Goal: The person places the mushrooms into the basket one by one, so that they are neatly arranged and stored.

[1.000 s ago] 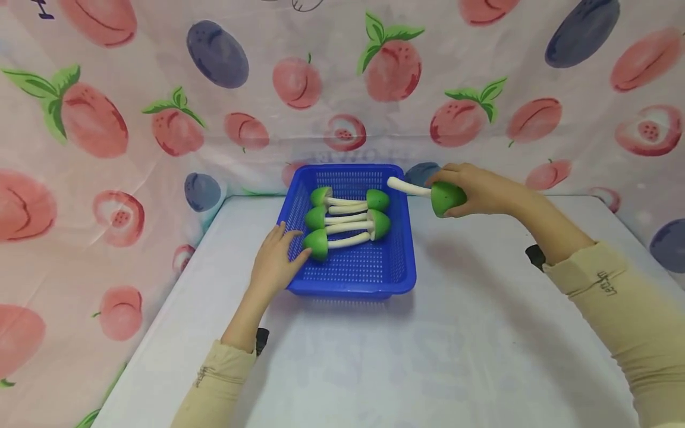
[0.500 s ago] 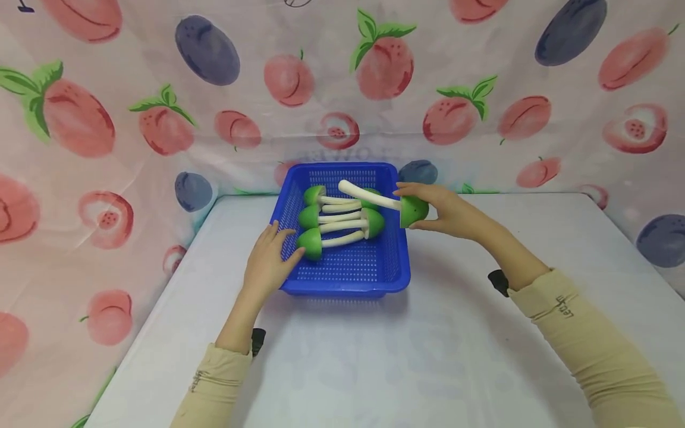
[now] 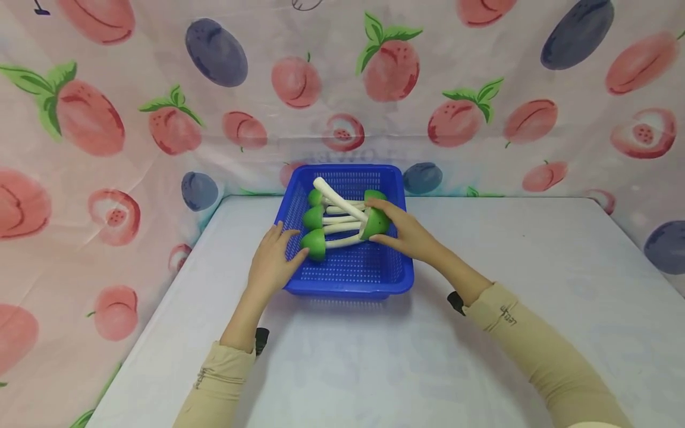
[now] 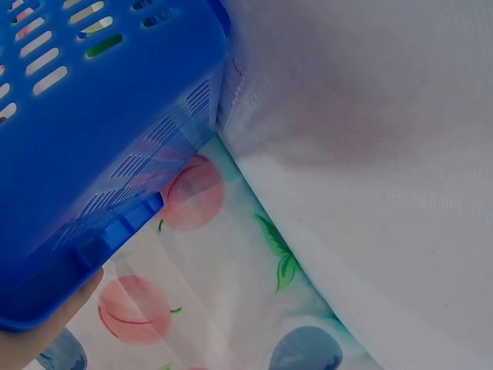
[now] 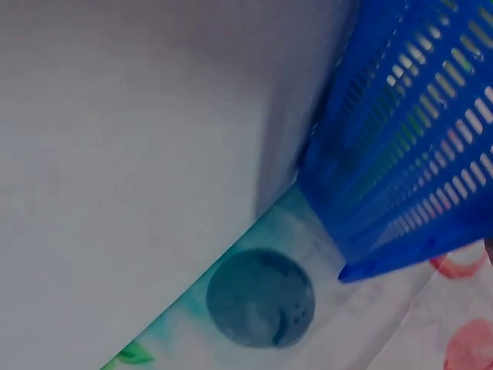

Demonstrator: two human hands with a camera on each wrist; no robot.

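A blue perforated plastic basket (image 3: pixel 348 286) stands on the white table and holds several toy mushrooms with green caps and white stems, lying crosswise in a row. One more toy mushroom (image 3: pixel 377 223) is in my right hand (image 3: pixel 409 235), pinched by its cap between thumb and fingers inside the basket's right side. Its stem slants up leftward over the others. My left hand (image 3: pixel 273 261) rests on the basket's left rim, fingers extended and thumb beside the nearest green cap (image 3: pixel 314 245). In the left wrist view a straight finger (image 4: pixel 58 327) lies along the rim.
Behind the table (image 3: pixel 508 333) hangs a pale cloth (image 3: pixel 412 125) printed with peaches and plums. The basket sits close to the table's back edge. White tabletop extends in front of it and on both sides.
My right hand has carried the mushroom leftward from beside the basket and down among the others. The left hand has stayed on the rim.
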